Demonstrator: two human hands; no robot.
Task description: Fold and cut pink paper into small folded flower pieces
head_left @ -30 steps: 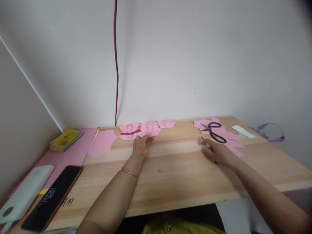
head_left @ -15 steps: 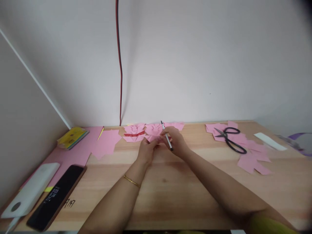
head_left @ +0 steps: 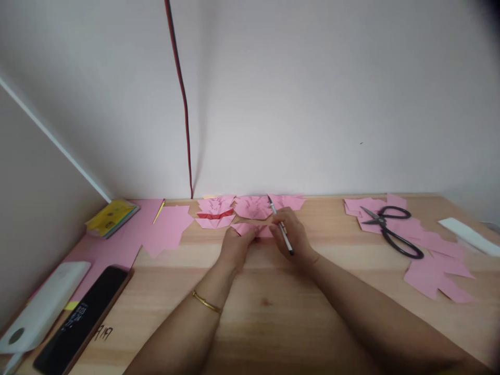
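Note:
A small piece of folded pink paper [head_left: 250,229] is held low over the table between my two hands. My left hand [head_left: 236,247] pinches its left part, thumb along the near edge. My right hand [head_left: 291,232] is closed round a white pen [head_left: 285,237] with dark ends, which slants up toward the wall; the fingertips of this hand are at the paper's right end. Just beyond lie several pleated pink paper pieces [head_left: 252,207]. One pleated piece [head_left: 214,221] at the left carries a red strip [head_left: 214,214].
Black-handled scissors [head_left: 385,221] lie on pink scraps [head_left: 437,255] at the right, near a white strip [head_left: 469,235]. Leftward are pink sheets [head_left: 167,229], a yellow packet [head_left: 111,219], a white power bank [head_left: 45,307] and a dark phone [head_left: 84,317]. A red-black cable [head_left: 182,94] hangs against the wall.
My right hand has shifted slightly right and nearer with the pen, showing more of the pink paper between the hands. The view has turned a little, so the scissors and scraps appear farther right.

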